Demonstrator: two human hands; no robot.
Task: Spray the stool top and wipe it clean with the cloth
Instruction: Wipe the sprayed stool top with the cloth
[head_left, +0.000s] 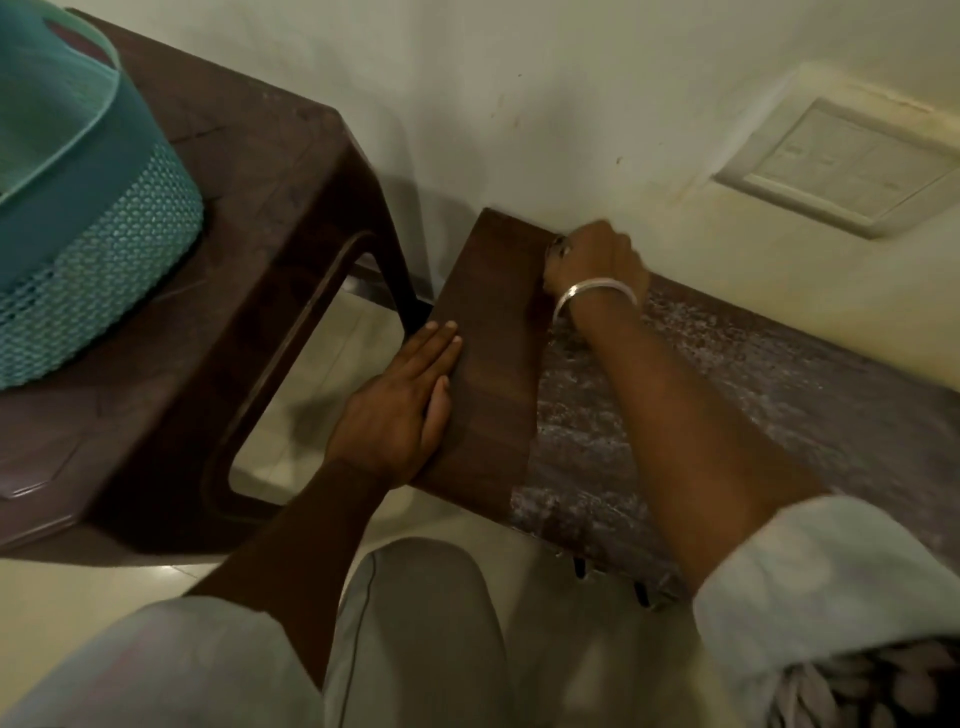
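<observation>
The stool top (488, 332) is a long dark brown board against the wall. Its left part looks smooth and dark, while the right part (727, 395) is covered with whitish speckled film. My left hand (410, 405) lies flat, fingers straight, on the stool's left edge. My right hand (597, 260), with a silver bangle on the wrist, is curled at the far edge by the wall. It grips a small grey bit of cloth (558, 248), most of it hidden under the fingers. No spray bottle is in view.
A taller brown plastic stool (270, 218) stands to the left, carrying a teal mesh basket (88, 218). The cream wall (571, 104) runs behind, with a switch plate (847, 166) at the right. My knee (426, 623) is below, over pale floor tiles.
</observation>
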